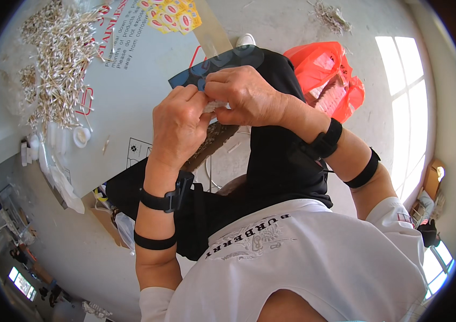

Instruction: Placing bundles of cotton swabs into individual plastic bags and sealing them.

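My left hand (178, 126) and my right hand (245, 95) meet above my lap, at the near edge of the table. Both have their fingers curled in and pinch a small bundle of cotton swabs (216, 106) between them. Only the bundle's white tips show, since fingers cover the rest. Just below the hands a brown cardboard edge (213, 144) with bits on it is partly hidden. Away to the left, a large heap of loose cotton swabs (59, 64) lies on the table.
Printed grey sheeting covers the table (131, 102). Yellow packets or labels (171, 15) lie at its far side. Near the heap sit a small round white lid (81, 137) and clear plastic. A red plastic bag (314, 67) holding pink packs stands on the floor to the right.
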### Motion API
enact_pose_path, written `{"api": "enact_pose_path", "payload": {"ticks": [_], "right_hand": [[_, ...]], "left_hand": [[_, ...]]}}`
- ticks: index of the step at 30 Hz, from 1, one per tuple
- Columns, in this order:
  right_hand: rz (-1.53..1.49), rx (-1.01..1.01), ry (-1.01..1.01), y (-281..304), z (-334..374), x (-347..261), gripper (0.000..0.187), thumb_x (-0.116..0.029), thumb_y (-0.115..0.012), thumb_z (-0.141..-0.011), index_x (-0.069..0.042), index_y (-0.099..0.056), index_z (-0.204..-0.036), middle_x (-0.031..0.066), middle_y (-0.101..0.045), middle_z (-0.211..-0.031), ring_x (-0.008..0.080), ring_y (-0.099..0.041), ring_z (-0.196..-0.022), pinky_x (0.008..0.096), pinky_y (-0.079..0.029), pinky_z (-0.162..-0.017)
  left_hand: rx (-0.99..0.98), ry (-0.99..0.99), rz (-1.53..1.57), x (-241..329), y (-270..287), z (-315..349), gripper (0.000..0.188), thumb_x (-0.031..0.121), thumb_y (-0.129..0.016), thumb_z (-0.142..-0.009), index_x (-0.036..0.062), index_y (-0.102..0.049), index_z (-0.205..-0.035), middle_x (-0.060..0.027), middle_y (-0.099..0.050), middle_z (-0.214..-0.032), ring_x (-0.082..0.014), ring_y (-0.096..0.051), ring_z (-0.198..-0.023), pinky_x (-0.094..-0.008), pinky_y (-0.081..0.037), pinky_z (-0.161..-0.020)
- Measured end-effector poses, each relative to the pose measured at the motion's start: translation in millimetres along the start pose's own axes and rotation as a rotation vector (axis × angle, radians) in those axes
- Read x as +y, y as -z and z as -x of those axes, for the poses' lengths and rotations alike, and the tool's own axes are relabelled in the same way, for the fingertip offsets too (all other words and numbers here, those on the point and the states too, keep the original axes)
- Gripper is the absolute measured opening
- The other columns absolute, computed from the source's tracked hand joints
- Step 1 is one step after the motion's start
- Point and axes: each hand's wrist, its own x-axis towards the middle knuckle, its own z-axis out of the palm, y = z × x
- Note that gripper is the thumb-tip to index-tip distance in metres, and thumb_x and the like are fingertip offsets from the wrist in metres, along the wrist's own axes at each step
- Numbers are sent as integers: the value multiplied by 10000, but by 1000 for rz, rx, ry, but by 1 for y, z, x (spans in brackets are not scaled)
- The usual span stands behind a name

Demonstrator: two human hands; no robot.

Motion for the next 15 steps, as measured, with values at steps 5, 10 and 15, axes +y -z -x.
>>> {"api": "enact_pose_path", "payload": {"ticks": [5,10,15], "right_hand": [[44,15,12,-4,1,5,230,-102,-699,-642,-27,-550,-800,115,-560,-781,355,-600,-747,421,-492,-629],[-23,-9,-58,-2,1,10,201,-102,-695,-679,-32,-572,-821,113,-581,-798,350,-610,-741,411,-490,-624],[-47,-63,-123,-7,-6,17,182,-102,-696,-709,-20,-597,-838,114,-591,-791,345,-614,-744,399,-488,-627]], "left_hand": [[10,74,8,-8,-9,4,133,25,-721,-691,28,-601,-748,-86,-566,-752,-306,-588,-714,-412,-490,-617],[-61,107,172,-16,-2,4,125,22,-708,-715,3,-630,-811,-120,-583,-776,-331,-604,-738,-416,-494,-637],[-55,137,183,-24,-6,3,146,16,-699,-730,2,-654,-869,-131,-605,-822,-342,-615,-763,-413,-498,-657]]}}
